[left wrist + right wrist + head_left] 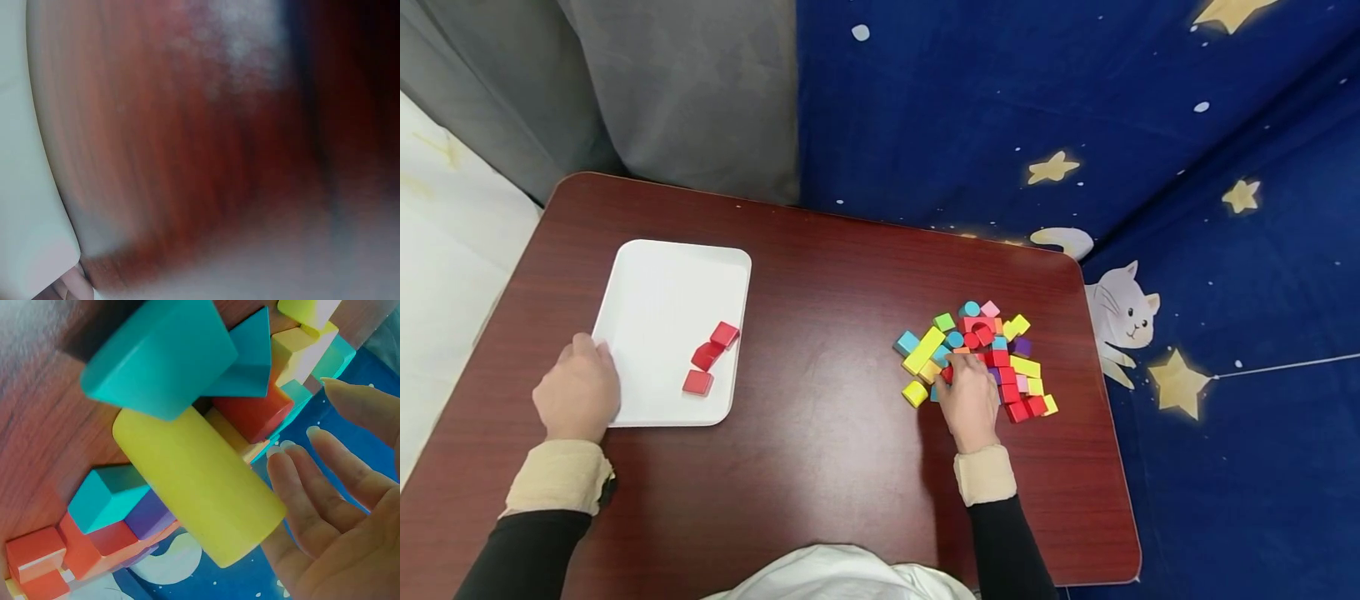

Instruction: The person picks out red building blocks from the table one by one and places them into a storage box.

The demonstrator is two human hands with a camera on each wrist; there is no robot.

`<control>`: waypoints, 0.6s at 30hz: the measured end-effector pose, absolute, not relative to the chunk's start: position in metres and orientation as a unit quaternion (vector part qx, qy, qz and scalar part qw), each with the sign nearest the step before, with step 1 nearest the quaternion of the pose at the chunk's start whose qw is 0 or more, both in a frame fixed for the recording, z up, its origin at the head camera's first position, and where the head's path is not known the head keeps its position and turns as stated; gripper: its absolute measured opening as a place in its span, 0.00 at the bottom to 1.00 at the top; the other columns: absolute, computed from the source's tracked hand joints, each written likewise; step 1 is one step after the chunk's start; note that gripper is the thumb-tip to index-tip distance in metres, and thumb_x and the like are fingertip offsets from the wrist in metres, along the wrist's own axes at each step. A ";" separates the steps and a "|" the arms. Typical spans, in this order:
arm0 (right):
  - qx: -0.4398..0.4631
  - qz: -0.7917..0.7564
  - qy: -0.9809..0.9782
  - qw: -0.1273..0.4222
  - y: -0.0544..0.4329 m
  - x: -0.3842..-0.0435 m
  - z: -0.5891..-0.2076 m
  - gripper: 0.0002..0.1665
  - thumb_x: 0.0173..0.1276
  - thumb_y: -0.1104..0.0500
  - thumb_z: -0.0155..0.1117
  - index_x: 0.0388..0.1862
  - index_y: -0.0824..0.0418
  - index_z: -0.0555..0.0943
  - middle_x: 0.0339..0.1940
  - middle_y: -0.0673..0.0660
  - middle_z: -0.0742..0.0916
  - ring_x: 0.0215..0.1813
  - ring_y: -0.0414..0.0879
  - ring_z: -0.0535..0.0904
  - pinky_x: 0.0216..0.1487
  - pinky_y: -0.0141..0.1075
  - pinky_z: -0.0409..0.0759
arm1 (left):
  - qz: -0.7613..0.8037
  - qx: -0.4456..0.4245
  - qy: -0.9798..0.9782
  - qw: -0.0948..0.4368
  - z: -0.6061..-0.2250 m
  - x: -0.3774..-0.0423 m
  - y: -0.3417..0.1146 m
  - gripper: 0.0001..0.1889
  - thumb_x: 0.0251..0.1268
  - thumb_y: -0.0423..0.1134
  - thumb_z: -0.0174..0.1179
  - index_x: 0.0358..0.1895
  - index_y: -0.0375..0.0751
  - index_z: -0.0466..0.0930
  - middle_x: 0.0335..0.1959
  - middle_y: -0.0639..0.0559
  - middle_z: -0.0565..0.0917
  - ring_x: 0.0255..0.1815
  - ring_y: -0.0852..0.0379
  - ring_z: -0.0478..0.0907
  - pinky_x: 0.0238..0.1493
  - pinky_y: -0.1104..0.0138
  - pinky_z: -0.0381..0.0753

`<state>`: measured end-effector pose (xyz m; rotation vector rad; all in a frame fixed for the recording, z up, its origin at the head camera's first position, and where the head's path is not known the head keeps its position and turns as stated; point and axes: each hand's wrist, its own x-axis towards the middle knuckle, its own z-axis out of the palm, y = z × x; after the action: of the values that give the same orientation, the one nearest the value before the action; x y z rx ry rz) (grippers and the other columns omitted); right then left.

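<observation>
A white rectangular tray (658, 317) lies on the table, with three red blocks (697, 382) near its right side. My left hand (577, 387) grips the tray's left rim; a few fingers (78, 284) show at the tray edge in the left wrist view. My right hand (970, 400) reaches over a pile of coloured wooden blocks. Seen from the right wrist, its fingers are spread and gently bent, nothing pinched between them. Their tips are close to a red cylinder (256, 415). A yellow cylinder (200, 487) and a teal block (162, 359) appear large in front.
Red cubes (1017, 411), a long yellow block (924, 350), a yellow cylinder lying at the near left, and blue, green, pink and purple pieces make up the pile. The brown table (835, 350) ends at the back against grey and star-patterned blue curtains (940, 108).
</observation>
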<state>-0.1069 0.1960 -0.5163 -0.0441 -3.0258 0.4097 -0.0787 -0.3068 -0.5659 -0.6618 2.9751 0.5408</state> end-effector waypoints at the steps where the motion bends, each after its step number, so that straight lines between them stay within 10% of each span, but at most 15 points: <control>1: -0.017 0.131 -0.990 0.041 0.196 -0.107 -0.516 0.23 0.57 0.57 0.80 0.50 0.62 0.86 0.48 0.62 0.89 0.49 0.57 0.85 0.48 0.51 0.82 | 0.176 -0.213 0.961 0.023 -0.566 -0.079 -0.307 0.21 0.81 0.41 0.39 0.48 0.18 0.65 0.31 0.23 0.74 0.25 0.22 0.76 0.15 0.47 0.66; 18: -0.019 0.114 -0.993 0.031 0.202 -0.110 -0.516 0.22 0.56 0.57 0.80 0.49 0.64 0.86 0.44 0.63 0.89 0.45 0.58 0.85 0.46 0.50 0.81 | 0.176 -0.211 0.961 -0.009 -0.570 -0.079 -0.307 0.21 0.81 0.42 0.39 0.45 0.20 0.67 0.29 0.24 0.74 0.24 0.22 0.76 0.15 0.47 0.65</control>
<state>-0.1095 0.2015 -0.5157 -0.0582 -3.0595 0.3524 -0.0790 -0.3070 -0.5704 -0.6678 3.0367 0.5573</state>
